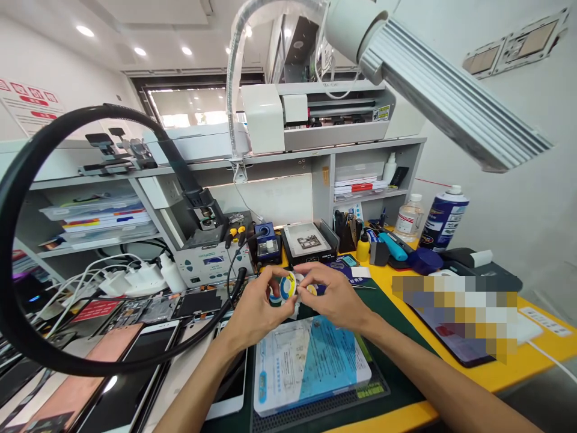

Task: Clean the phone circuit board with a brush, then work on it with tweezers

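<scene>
We faced a white-walled workroom under round recessed ceiling lights (pixel 139 52), with a grey metal shelf unit (pixel 374 144) running along the back of a bright yellow tabletop (pixel 491 373). A large white benchtop machine (pixel 333 114) sat on top of the shelf unit, and a ribbed aluminium lamp housing (pixel 451 96) reached in from the upper right. A thick black gooseneck arm (pixel 36 198) curved across the left of our view.

Our left hand (pixel 255 304) and our right hand (pixel 333 294) met above a dark green cutting mat (pixel 396 337). Both were closed narrowly, their fingers pinched on a small round roll with blue, yellow and white rings (pixel 285 288), which we held up in the air between them. Just below lay a flat blue-and-white printed box (pixel 311 367).

Beyond our hands stood a grey soldering station (pixel 211 261) and a black holder with a small circuit board (pixel 309 240). Several white-framed smartphones (pixel 135 373) lay to our left. To our right stood a tall blue spray can (pixel 444 219) and a clear plastic bottle (pixel 410 218), while a dark tablet (pixel 433 337) lay partly hidden by a pixelated patch.
</scene>
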`<state>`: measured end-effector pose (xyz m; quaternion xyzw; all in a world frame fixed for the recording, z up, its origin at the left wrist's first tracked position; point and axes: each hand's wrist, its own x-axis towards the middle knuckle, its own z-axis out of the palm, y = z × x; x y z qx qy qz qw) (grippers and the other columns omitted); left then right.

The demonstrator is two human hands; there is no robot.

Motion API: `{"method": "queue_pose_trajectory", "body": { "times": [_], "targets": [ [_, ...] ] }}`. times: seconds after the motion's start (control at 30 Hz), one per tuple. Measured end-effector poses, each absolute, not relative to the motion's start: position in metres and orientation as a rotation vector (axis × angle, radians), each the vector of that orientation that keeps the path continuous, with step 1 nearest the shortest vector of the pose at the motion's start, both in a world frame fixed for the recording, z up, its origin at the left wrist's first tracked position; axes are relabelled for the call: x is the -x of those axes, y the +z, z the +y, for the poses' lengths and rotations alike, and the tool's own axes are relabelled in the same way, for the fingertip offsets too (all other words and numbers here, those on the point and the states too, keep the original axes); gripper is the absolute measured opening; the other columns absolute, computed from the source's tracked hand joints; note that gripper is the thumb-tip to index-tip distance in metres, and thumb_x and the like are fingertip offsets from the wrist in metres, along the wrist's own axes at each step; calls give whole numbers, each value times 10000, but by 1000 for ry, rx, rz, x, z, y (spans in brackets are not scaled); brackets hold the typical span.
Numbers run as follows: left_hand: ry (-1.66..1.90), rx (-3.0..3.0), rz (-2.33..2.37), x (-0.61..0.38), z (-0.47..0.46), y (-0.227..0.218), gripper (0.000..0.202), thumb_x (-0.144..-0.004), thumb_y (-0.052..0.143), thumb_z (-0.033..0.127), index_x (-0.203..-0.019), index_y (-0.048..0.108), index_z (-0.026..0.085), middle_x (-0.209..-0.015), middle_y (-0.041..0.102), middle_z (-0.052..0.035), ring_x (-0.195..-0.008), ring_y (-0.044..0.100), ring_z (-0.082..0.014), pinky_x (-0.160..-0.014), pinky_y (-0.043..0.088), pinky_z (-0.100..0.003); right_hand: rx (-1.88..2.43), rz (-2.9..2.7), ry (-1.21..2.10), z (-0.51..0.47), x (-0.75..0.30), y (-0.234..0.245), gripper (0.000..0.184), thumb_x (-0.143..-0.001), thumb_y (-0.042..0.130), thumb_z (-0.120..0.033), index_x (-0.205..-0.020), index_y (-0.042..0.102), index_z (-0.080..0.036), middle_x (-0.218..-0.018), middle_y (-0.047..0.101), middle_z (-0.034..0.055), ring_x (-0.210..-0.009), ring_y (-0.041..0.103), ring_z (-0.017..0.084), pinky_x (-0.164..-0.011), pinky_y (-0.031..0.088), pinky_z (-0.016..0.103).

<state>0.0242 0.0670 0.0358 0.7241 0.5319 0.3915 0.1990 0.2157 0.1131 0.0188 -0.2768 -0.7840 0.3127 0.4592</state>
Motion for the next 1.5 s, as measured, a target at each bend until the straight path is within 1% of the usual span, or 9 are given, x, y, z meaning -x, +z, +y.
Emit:
{"method": "queue_pose_trajectory", "body": {
  "times": [0.27,0.43,0.6,0.77,0.93,1.03,1.13,1.3,1.5],
  "targets": [
    [1144,-1811,1313,-24,72,28,371,-829,716,414,-1128,626,214,-767,527,21,-686,426,-134,-622,327,-257,789,-1576,1328,120,-212,18,49,-703,709,-164,-666,676,-163,-835,725,45,-775,669,173,-726,537,289],
    [1187,-1543,1118,-25,71,34,399,-823,695,445,-1126,666,188,-1131,673,-99,-716,511,-139,-582,366,-258,891,-1347,1564,125,-212,19,102,-655,741,-170,-629,644,-158,-633,671,4,-599,651,143,-650,574,302],
    [1250,-1272,1042,-27,72,38,362,-808,678,386,-1075,709,143,-1163,689,-154,-634,497,-112,-504,354,-237,890,-1215,1734,123,-214,24,176,-666,776,-164,-613,608,-152,-689,684,40,-657,698,161,-678,614,304],
    [1283,-1188,1033,-27,75,35,295,-810,674,382,-982,731,149,-1124,709,-145,-555,417,-73,-429,255,-212,882,-1169,1805,122,-216,26,160,-687,776,-140,-633,626,-143,-702,701,58,-661,711,160,-684,628,287],
    [1259,-1301,1072,-23,75,35,316,-859,594,402,-1025,684,148,-1125,695,-150,-552,408,-79,-440,272,-226,866,-1167,1842,120,-217,26,142,-701,772,-129,-640,644,-132,-724,721,72,-676,723,170,-687,635,283],
    [1210,-1497,1138,-19,68,40,368,-859,611,431,-1122,659,178,-1036,687,-107,-587,436,-104,-486,329,-251,883,-1143,1851,120,-215,27,138,-724,759,-114,-646,647,-129,-727,728,85,-694,727,178,-698,638,287],
    [1126,-1775,1253,-17,61,46,484,-766,761,404,-1205,651,235,-952,644,-49,-677,482,-137,-596,383,-279,889,-1087,1839,120,-211,29,144,-754,732,-87,-646,641,-120,-720,730,96,-680,724,175,-713,645,303],
    [1048,-2133,1406,-19,60,47,367,-838,664,305,-1202,651,259,-1099,628,-61,-935,538,-215,-757,412,-312,860,-1065,1901,120,-207,32,67,-791,692,-71,-740,658,-97,-796,755,130,-786,754,221,-805,644,350],
    [923,-2197,1559,-5,56,51,281,-919,576,389,-1144,610,223,-970,648,-32,-838,590,-179,-747,452,-295,903,-1181,1947,122,-211,33,51,-849,629,-135,-853,666,-99,-908,767,126,-786,755,185,-753,639,289]
  ]
}}
